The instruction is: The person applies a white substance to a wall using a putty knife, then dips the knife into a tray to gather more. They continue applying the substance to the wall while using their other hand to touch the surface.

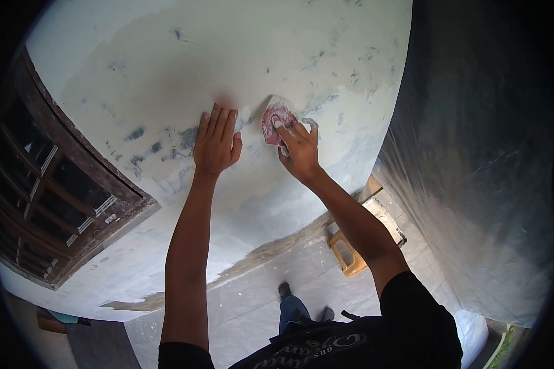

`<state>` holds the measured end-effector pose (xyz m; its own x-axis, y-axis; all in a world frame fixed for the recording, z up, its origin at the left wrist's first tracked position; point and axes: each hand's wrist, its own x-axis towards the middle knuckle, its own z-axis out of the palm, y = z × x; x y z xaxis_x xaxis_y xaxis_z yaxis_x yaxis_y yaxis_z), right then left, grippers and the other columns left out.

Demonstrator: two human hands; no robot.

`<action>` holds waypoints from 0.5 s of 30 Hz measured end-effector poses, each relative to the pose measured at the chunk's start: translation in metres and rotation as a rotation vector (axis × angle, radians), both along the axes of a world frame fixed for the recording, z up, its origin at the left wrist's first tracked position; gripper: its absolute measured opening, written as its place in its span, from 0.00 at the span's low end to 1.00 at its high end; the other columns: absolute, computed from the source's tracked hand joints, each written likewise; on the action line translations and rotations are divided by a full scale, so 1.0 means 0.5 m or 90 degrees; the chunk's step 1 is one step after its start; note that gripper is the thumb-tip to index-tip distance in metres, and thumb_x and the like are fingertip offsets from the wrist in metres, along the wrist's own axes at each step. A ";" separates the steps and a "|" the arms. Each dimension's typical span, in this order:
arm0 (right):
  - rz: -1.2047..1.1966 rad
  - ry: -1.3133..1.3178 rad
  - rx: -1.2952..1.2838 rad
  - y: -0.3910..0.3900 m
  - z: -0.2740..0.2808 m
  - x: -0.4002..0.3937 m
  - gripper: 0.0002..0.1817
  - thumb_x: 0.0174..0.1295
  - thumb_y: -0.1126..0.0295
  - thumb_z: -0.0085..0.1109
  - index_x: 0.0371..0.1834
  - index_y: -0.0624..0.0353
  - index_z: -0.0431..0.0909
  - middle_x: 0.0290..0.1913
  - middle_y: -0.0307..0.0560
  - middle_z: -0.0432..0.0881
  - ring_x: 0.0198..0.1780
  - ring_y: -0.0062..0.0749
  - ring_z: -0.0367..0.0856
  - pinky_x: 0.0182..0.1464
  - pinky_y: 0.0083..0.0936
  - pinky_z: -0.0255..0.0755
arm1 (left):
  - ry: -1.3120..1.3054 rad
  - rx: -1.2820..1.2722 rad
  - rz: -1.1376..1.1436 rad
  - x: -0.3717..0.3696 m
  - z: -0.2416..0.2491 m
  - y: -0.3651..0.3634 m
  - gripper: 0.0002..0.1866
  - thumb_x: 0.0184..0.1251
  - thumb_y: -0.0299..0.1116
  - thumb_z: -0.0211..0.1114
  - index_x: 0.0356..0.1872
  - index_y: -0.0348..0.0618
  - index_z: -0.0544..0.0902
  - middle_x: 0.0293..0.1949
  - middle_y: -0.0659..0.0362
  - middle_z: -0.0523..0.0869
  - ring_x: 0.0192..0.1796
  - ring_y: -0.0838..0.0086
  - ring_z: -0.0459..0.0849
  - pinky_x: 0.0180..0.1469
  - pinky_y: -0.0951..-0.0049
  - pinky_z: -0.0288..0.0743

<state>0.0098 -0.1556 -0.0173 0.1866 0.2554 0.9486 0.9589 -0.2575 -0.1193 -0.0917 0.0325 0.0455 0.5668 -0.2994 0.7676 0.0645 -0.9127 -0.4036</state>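
Observation:
My left hand (218,140) lies flat on the pale wall (240,67), its fingers stretched upward and the thumb to the right. To its right, my right hand (298,146) grips a flat red piece (271,126) smeared with white, which has a pale pointed upper edge. The thumb presses on its face, and one fingertip sticks out to the right with white dust on it. The piece overlaps the wall in this view; its exact kind I cannot tell. Dark scuffs and grey patches mark the wall around both hands.
A brown-framed window (61,190) with bars is set in the wall at left. Clear plastic sheeting (474,184) hangs at right. Below stands a yellow stool (349,255), near a white-smeared board (385,218). My feet are on the grey tiled floor (252,295).

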 end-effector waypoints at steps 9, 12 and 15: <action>-0.006 0.074 -0.177 -0.009 -0.164 -0.078 0.30 0.49 0.80 0.61 0.60 0.60 0.71 0.43 0.47 0.81 0.56 0.43 0.74 0.59 0.55 0.58 | -0.015 0.007 0.006 0.000 0.003 0.001 0.26 0.65 0.37 0.48 0.64 0.39 0.72 0.70 0.55 0.68 0.75 0.67 0.60 0.76 0.60 0.41; 0.008 0.167 -0.173 -0.064 -0.230 -0.148 0.28 0.48 0.79 0.61 0.57 0.61 0.71 0.40 0.48 0.80 0.50 0.44 0.76 0.59 0.52 0.58 | -0.017 0.010 -0.007 0.000 0.002 0.000 0.26 0.65 0.37 0.48 0.64 0.39 0.72 0.70 0.55 0.68 0.75 0.67 0.60 0.76 0.60 0.41; -0.016 0.317 -0.120 -0.122 -0.231 -0.180 0.22 0.48 0.81 0.60 0.51 0.64 0.77 0.36 0.52 0.79 0.43 0.47 0.77 0.50 0.43 0.69 | -0.004 -0.006 -0.020 -0.010 0.005 -0.007 0.27 0.65 0.36 0.49 0.65 0.38 0.71 0.71 0.55 0.67 0.75 0.67 0.60 0.75 0.59 0.42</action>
